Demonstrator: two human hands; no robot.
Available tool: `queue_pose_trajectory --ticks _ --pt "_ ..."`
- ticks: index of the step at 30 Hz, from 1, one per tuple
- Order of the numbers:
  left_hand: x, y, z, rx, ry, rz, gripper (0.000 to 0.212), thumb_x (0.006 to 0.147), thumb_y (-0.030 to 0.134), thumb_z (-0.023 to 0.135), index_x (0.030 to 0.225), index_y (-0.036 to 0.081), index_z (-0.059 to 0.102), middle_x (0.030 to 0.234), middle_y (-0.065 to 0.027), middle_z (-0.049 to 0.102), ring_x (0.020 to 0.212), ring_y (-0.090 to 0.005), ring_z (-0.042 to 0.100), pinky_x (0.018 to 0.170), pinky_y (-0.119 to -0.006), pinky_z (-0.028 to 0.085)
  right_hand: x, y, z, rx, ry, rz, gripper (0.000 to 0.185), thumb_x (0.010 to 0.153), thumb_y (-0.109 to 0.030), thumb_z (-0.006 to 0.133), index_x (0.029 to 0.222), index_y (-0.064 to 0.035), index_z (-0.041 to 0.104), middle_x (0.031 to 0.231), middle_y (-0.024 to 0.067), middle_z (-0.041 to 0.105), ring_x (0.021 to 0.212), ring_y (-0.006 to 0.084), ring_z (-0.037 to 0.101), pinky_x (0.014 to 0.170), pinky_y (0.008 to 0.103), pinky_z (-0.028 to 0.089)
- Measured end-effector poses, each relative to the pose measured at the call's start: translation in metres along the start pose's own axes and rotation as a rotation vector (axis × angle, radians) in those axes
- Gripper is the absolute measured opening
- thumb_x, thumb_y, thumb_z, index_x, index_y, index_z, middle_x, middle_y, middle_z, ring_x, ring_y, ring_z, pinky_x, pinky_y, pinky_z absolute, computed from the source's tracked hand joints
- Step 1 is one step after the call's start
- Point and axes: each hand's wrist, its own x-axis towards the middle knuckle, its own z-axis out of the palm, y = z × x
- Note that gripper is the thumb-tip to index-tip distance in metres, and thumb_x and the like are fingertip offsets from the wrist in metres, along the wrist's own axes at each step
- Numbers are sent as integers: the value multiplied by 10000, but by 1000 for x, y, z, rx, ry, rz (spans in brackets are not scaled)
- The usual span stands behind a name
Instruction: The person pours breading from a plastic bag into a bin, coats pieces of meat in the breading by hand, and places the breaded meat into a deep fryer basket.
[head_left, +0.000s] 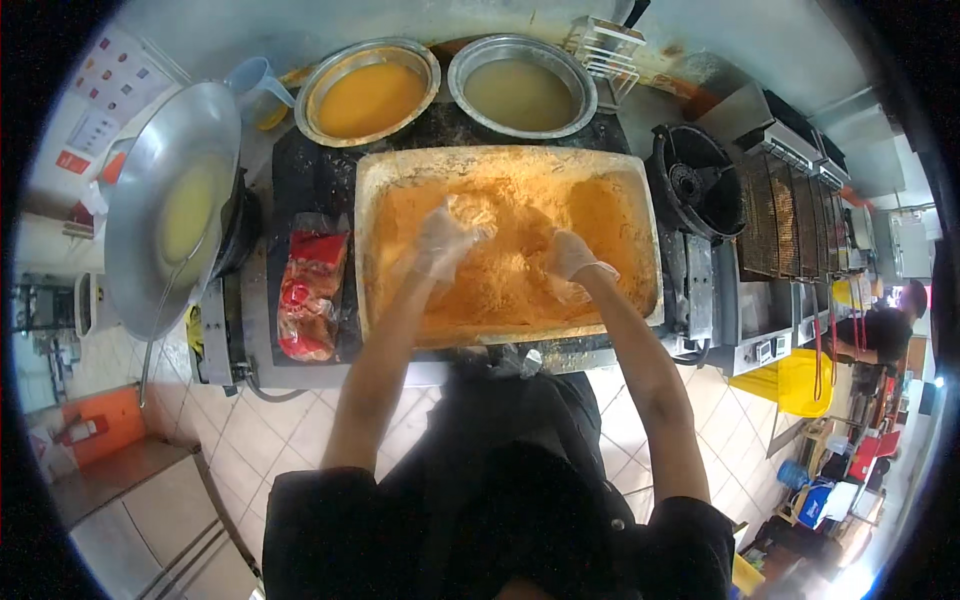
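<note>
A wide, shallow tray (651, 247) with a pale, crusted rim holds orange breading powder (502, 277). Over the tray's left half, my left hand (441, 238), in a clear plastic glove, has its fingers around a lumpy, powder-coated piece of food (474, 211). My right hand (576, 259), gloved the same way, is in the right half with fingertips curled down at the powder. What lies under those fingers is hidden. Behind the tray stand a metal basin of orange liquid (371, 97) and a metal basin of cloudy, greyish liquid (517, 94).
Left of the tray lies a red-and-clear plastic bag of food (311, 296). A large wok (150, 247) holds yellowish oil and a long-handled utensil (161, 322). To the right are a black burner (694, 180), wire fryer baskets (784, 217) and a yellow bin (802, 382). Another person (877, 330) stands far right.
</note>
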Motion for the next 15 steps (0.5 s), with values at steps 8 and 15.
queue_pose_trajectory --ticks 8,15 --pt "-3 -6 -17 -115 -578 -325 872 687 348 808 1386 8 413 1210 -204 615 1001 -314 634 819 -404 514 -2 17 12 -86 -194 -180 658 719 -355 733 1278 -65 544 1204 213 596 1126 292 566 928 373 457" --pt "-35 2 -43 366 -971 -43 706 768 304 712 1367 37 451 1336 -175 532 1208 -316 538 945 -420 463 -36 -36 -27 535 -172 -178 530 825 -285 671 1282 -54 534 1267 178 556 1154 262 541 991 359 424"
